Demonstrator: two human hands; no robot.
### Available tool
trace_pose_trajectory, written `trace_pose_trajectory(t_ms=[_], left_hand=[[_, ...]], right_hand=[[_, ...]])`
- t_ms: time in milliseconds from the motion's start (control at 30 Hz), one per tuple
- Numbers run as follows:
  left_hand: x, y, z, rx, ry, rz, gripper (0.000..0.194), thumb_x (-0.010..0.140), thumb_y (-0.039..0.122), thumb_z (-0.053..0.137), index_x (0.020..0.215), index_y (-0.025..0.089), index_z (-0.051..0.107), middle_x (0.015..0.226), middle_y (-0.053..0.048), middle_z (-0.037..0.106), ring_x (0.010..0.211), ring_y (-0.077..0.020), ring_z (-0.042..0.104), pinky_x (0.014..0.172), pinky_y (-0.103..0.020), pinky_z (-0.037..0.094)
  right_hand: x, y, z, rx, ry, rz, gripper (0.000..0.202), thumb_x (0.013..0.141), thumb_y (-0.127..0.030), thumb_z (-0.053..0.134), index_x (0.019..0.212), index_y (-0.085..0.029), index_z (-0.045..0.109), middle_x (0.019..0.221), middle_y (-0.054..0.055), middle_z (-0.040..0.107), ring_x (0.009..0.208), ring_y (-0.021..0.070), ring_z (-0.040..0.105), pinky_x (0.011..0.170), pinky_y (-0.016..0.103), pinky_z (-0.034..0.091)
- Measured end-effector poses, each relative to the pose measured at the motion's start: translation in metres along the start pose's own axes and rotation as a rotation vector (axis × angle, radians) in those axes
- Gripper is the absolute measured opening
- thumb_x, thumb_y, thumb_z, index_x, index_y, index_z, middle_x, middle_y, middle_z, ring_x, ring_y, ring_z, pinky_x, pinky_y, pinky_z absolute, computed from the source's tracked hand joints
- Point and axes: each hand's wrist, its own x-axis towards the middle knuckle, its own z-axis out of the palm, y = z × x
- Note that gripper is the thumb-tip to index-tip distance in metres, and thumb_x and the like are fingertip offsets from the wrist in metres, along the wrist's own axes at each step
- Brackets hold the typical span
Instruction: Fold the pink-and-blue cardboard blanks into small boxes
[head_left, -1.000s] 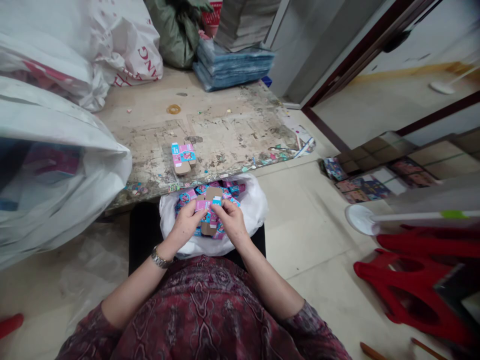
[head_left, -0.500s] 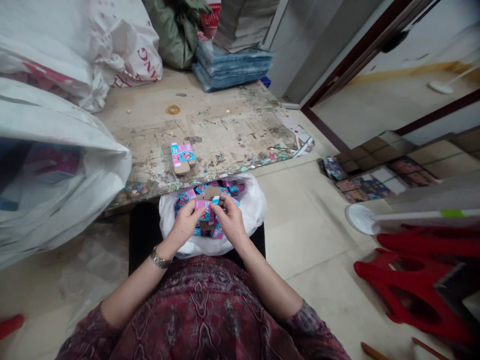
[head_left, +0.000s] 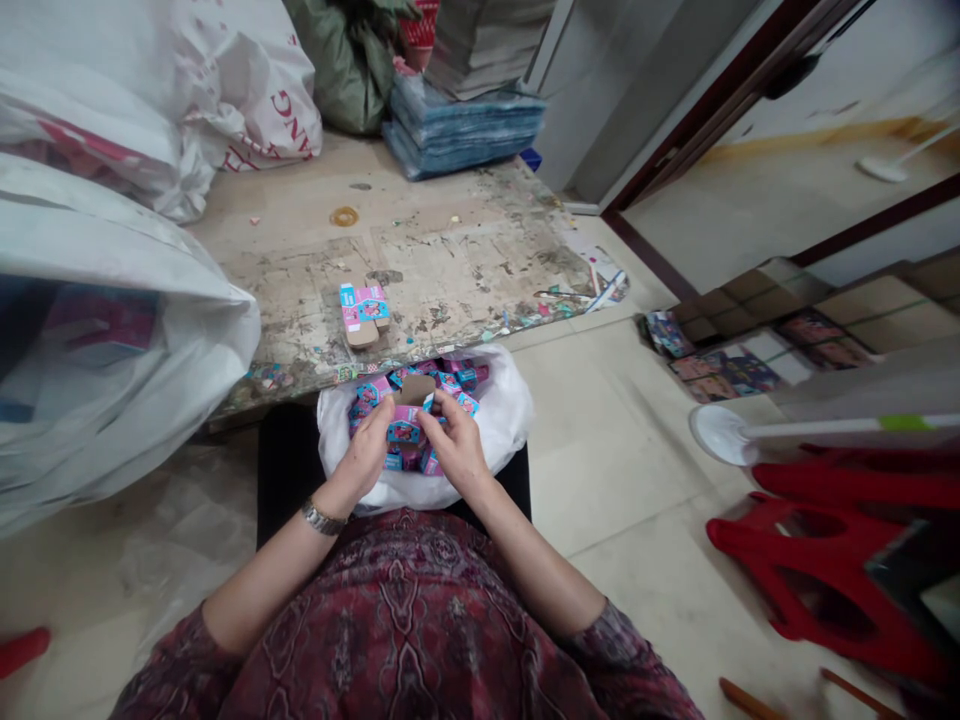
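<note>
Between my two hands is a small pink and blue cardboard box (head_left: pixel 405 425) with a brown flap standing up at its far side. My left hand (head_left: pixel 365 448) grips its left side, and my right hand (head_left: pixel 454 438) closes on its right side with thumb and forefinger. Below them a white plastic bag (head_left: pixel 504 415) in my lap holds several small boxes of the same pink and blue print. Another such carton (head_left: pixel 365 310), flattened with brown flaps showing, lies on the worn table (head_left: pixel 465 260) near its front edge.
A rubber band ring (head_left: pixel 344 217) lies farther back on the table. Large white bags (head_left: pixel 127 250) crowd the left. A blue wrapped stack (head_left: pixel 465 130) stands at the back. Red stools (head_left: pixel 810 560) and a white lamp base (head_left: pixel 721 436) are on the right, near cardboard boxes (head_left: pixel 780 310).
The box has turned between my hands, so its printed face now shows more fully. My left fingers have shifted to its side, and my right hand has moved slightly.
</note>
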Motion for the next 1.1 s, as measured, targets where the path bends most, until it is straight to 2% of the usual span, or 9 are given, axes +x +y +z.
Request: trace_pose_trajectory(t_ms=[167, 300, 400, 500, 600, 733, 900, 1000, 1100], left_hand=[[-0.003, 0.008, 0.000, -0.098, -0.077, -0.121, 0.040, 0.098, 0.052, 0.047, 0.117, 0.027, 0.070, 0.107, -0.005, 0.075, 0.109, -0.0280, 0.066, 0.087, -0.040, 0.057], [-0.004, 0.018, -0.006, -0.121, -0.154, -0.280, 0.037, 0.094, 0.048, 0.055, 0.119, 0.026, 0.070, 0.108, -0.007, 0.075, 0.104, -0.0301, 0.066, 0.084, -0.043, 0.056], [-0.004, 0.023, -0.009, -0.109, -0.157, -0.333, 0.040, 0.088, 0.046, 0.063, 0.122, 0.025, 0.068, 0.113, -0.008, 0.073, 0.102, -0.0289, 0.066, 0.081, -0.042, 0.056], [-0.004, 0.022, -0.009, -0.118, -0.138, -0.361, 0.041, 0.083, 0.040, 0.067, 0.121, 0.023, 0.066, 0.108, -0.008, 0.072, 0.097, -0.0275, 0.067, 0.078, -0.042, 0.057], [-0.004, 0.018, -0.008, -0.139, -0.087, -0.345, 0.035, 0.079, 0.034, 0.066, 0.112, 0.021, 0.067, 0.098, -0.007, 0.072, 0.091, -0.0264, 0.066, 0.076, -0.041, 0.057], [-0.003, 0.016, -0.009, -0.168, -0.078, -0.355, 0.032, 0.076, 0.030, 0.065, 0.107, 0.021, 0.067, 0.093, -0.006, 0.071, 0.083, -0.0240, 0.065, 0.072, -0.039, 0.056], [-0.005, 0.017, -0.008, -0.146, -0.122, -0.429, 0.037, 0.080, 0.034, 0.064, 0.116, 0.024, 0.066, 0.109, -0.008, 0.071, 0.093, -0.0259, 0.066, 0.075, -0.044, 0.059], [-0.005, 0.015, -0.006, -0.155, -0.099, -0.384, 0.036, 0.081, 0.032, 0.063, 0.116, 0.025, 0.065, 0.117, -0.008, 0.069, 0.101, -0.0257, 0.066, 0.081, -0.045, 0.059], [-0.005, 0.013, -0.004, -0.137, -0.053, -0.331, 0.034, 0.082, 0.031, 0.062, 0.114, 0.024, 0.064, 0.111, -0.007, 0.070, 0.098, -0.0253, 0.066, 0.080, -0.043, 0.060]], right_hand=[[-0.002, 0.007, -0.003, -0.050, -0.031, -0.047, 0.041, 0.091, -0.041, 0.060, 0.129, -0.026, 0.064, 0.100, 0.003, 0.074, 0.077, 0.0178, 0.066, 0.064, 0.027, 0.055], [-0.002, 0.007, -0.010, -0.087, -0.075, -0.069, 0.044, 0.092, -0.042, 0.060, 0.132, -0.025, 0.063, 0.118, 0.007, 0.074, 0.097, 0.0226, 0.070, 0.084, 0.035, 0.058], [-0.002, 0.004, -0.015, -0.087, -0.135, -0.092, 0.046, 0.094, -0.044, 0.058, 0.136, -0.026, 0.062, 0.133, 0.008, 0.069, 0.118, 0.0259, 0.066, 0.102, 0.041, 0.052], [-0.001, 0.002, -0.016, -0.067, -0.198, -0.100, 0.047, 0.094, -0.046, 0.058, 0.137, -0.028, 0.062, 0.137, 0.006, 0.067, 0.126, 0.0264, 0.062, 0.108, 0.043, 0.049], [0.000, 0.001, -0.015, -0.055, -0.244, -0.099, 0.046, 0.094, -0.045, 0.059, 0.136, -0.029, 0.063, 0.139, 0.006, 0.066, 0.128, 0.0263, 0.061, 0.112, 0.044, 0.046], [0.000, 0.003, -0.013, -0.040, -0.228, -0.049, 0.045, 0.092, -0.042, 0.061, 0.134, -0.026, 0.065, 0.134, 0.008, 0.069, 0.123, 0.0277, 0.064, 0.108, 0.046, 0.049], [-0.002, 0.007, -0.016, -0.009, -0.169, -0.016, 0.041, 0.089, -0.042, 0.065, 0.127, -0.027, 0.069, 0.130, 0.006, 0.071, 0.119, 0.0264, 0.066, 0.104, 0.044, 0.052], [-0.002, 0.006, -0.016, 0.019, -0.172, 0.020, 0.042, 0.088, -0.043, 0.067, 0.127, -0.029, 0.070, 0.130, 0.006, 0.071, 0.119, 0.0254, 0.066, 0.102, 0.043, 0.053], [-0.001, 0.004, -0.015, 0.063, -0.181, 0.057, 0.044, 0.086, -0.046, 0.069, 0.127, -0.029, 0.070, 0.132, 0.004, 0.071, 0.123, 0.0247, 0.064, 0.108, 0.044, 0.049]])
